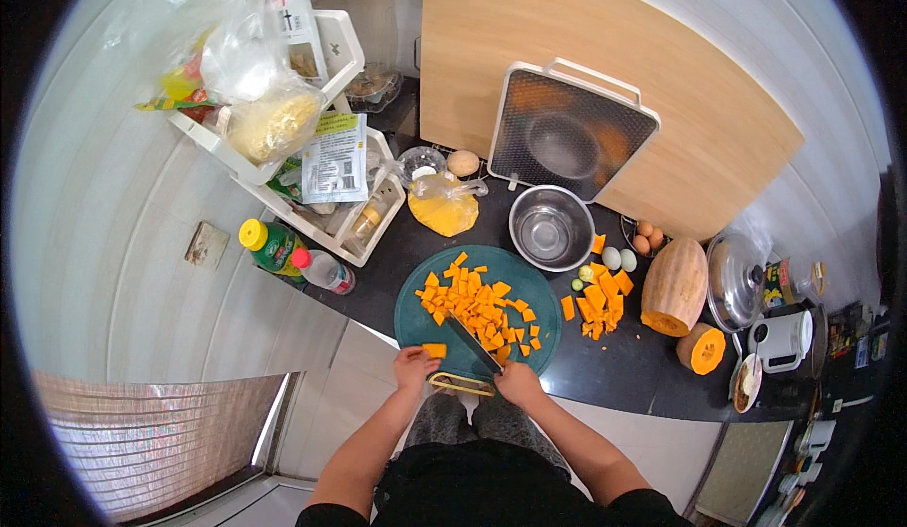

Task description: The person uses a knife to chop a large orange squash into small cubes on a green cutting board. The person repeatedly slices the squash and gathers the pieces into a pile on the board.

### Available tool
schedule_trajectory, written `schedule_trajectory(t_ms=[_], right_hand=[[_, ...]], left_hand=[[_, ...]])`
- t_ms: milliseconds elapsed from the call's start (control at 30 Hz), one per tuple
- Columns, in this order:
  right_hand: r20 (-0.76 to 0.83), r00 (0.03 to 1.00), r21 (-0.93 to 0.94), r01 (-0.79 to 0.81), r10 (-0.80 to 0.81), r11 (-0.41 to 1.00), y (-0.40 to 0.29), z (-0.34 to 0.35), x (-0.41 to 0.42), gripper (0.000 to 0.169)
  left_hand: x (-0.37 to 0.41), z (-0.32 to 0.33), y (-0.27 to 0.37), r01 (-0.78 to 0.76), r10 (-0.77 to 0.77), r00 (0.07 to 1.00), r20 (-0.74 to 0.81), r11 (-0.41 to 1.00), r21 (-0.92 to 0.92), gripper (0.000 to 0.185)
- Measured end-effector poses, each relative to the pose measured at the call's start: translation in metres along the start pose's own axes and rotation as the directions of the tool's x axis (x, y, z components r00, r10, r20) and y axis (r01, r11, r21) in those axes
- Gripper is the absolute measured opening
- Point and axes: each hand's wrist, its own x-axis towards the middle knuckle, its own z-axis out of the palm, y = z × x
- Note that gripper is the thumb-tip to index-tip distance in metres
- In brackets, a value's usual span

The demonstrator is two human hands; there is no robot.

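Observation:
On the round green cutting board (418,314) lies a spread of diced orange pumpkin (482,304). My left hand (416,367) holds a flat pumpkin piece (434,350) at the board's near left edge. In my right hand (519,384) is the handle of a kitchen knife (473,343), whose blade points up and left across the dice. Larger pumpkin pieces (602,296) are heaped on the dark counter right of the board. Farther right, a big cut pumpkin (675,286) lies beside a smaller pumpkin end (701,350) with its orange flesh showing.
A steel bowl (552,228) stands behind the board, near two pale eggs (619,259). A bag of yellow grain (444,204) lies behind left. Plastic bottles (324,270) and a white rack (347,243) stand left. A steel lid (735,282) and white kettle (781,340) are at right.

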Motion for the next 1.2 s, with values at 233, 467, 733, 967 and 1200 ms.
schedule_trajectory(t_ms=[233, 467, 733, 967, 1200], right_hand=[[-0.050, 0.997, 0.054, 0.054, -0.051, 0.997, 0.003, 0.002, -0.010, 0.029], [-0.050, 0.994, 0.054, 0.095, -0.092, 0.994, -0.008, 0.005, -0.017, 0.028], [0.066, 0.994, -0.135, 0.097, -0.089, 0.986, -0.016, 0.019, -0.012, 0.023], [0.033, 0.990, -0.231, 0.140, -0.136, 0.963, -0.039, 0.033, 0.007, 0.019], [-0.032, 0.986, -0.040, 0.163, -0.164, 0.986, -0.028, 0.016, -0.002, 0.021]], left_hand=[[0.004, 0.005, -0.010, -0.329, 0.355, 0.922, 0.152, 0.514, 0.792, 0.019], [-0.006, 0.010, -0.004, -0.442, 0.463, 0.869, 0.175, 0.566, 0.697, 0.015], [-0.012, -0.002, -0.005, -0.503, 0.481, 0.814, 0.327, 0.303, 0.809, 0.013], [-0.004, 0.001, -0.018, -0.496, 0.549, 0.755, 0.359, 0.119, 0.860, 0.009], [-0.011, 0.014, -0.021, -0.408, 0.514, 0.813, 0.273, 0.171, 0.897, 0.011]])
